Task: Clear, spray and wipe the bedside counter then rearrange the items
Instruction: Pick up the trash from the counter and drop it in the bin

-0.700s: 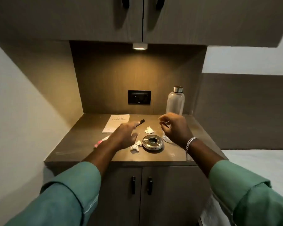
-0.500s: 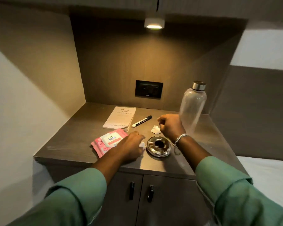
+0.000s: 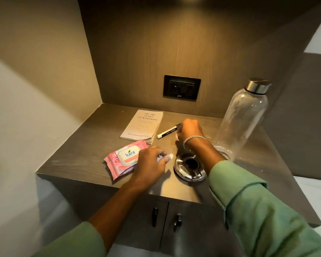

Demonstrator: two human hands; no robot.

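Observation:
On the brown bedside counter [image 3: 78, 145] my left hand [image 3: 150, 162] is closed around a crumpled white tissue scrap [image 3: 169, 156], just left of a round steel ashtray [image 3: 190, 168]. My right hand [image 3: 190, 129] is fisted behind the ashtray, over the spot where another white scrap lay; a sliver of white shows at its left edge. A pink wet-wipes pack [image 3: 124, 158] lies partly under my left hand. A pale book [image 3: 143, 126] and a black-and-white marker [image 3: 168, 133] lie further back. A clear bottle [image 3: 243, 119] with a steel cap stands at the right.
A black wall socket [image 3: 182, 88] sits in the back panel. Wood side walls close the niche on the left and right. Two cabinet doors with dark handles [image 3: 166, 218] are below the counter. A white bed [image 3: 315, 193] lies at the right.
The view has moved in closer and lower. My left hand has closed on the tissue scrap by the ashtray, and my right hand has moved back over the scrap by the marker.

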